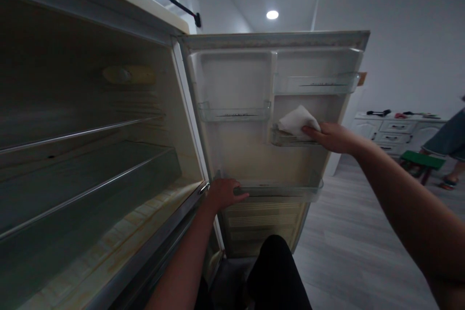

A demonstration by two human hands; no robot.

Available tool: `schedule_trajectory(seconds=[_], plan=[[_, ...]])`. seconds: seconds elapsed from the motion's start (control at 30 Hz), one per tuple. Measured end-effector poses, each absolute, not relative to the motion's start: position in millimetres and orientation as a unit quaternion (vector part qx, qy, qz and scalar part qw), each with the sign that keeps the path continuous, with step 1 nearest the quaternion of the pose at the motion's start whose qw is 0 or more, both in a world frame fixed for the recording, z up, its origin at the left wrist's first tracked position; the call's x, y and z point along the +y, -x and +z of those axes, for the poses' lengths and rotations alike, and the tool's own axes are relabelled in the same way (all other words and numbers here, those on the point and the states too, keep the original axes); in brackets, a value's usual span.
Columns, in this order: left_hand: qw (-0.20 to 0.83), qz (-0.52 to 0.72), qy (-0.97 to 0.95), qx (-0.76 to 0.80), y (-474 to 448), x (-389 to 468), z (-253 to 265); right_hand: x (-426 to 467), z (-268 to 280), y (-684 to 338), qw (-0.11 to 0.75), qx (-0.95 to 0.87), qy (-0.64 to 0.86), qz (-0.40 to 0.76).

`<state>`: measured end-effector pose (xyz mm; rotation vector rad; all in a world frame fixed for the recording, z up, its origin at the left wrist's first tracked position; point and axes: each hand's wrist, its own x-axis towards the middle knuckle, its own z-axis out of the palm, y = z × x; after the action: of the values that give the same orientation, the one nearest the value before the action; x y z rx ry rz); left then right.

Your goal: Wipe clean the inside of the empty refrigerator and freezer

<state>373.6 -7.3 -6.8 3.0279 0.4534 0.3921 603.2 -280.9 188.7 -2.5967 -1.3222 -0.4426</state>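
Note:
An open fridge door (236,77) stands before me, its inner side facing me with several clear bins. My right hand (329,136) pinches a white cloth or paper wipe (298,120) at the small right-hand door bin (290,141); the wipe covers part of that bin. Lower down, my left hand (225,193) is at the left end of the long bottom door bin (276,193), near the hinge side. Its thumb and a finger are apart, and nothing shows between them. Whether it grips the bin's rim is hard to see.
To the left is the fridge interior with glass shelves (87,189) and a yellowed lamp cover (131,75). My knee (276,266) is below the door. At far right are a white cabinet (395,131), a green stool (421,160) and part of another person (448,135).

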Motion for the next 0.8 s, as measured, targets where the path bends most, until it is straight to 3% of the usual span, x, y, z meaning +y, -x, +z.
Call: schedule_trajectory(seconds=[0.17, 0.23, 0.3, 0.43, 0.6, 0.8], plan=[[0.021, 0.112, -0.982, 0.15, -376.5, -7.7, -7.0, -278.5, 168.3, -598.5, 0.227, -0.455, 0.823, -0.251], [0.02, 0.115, -0.982, 0.146, -377.1, -6.4, -8.2, -274.9, 157.9, -590.3, 0.211, -0.542, 0.754, -0.305], [0.022, 0.123, -0.982, 0.143, -377.2, -4.8, -9.8, -269.2, 148.4, -578.8, 0.139, -0.623, 0.693, -0.333], [0.025, 0.131, -0.981, 0.139, -376.9, -3.7, -10.9, -257.2, 136.4, -556.9, 0.067, -0.645, 0.67, -0.362], [0.025, 0.126, -0.981, 0.146, -376.2, -5.7, -8.3, -244.1, 134.2, -546.6, 0.073, -0.585, 0.714, -0.378], [0.027, 0.128, -0.983, 0.132, -375.0, -6.7, -6.8, -227.9, 149.2, -533.8, 0.15, -0.524, 0.768, -0.337]])
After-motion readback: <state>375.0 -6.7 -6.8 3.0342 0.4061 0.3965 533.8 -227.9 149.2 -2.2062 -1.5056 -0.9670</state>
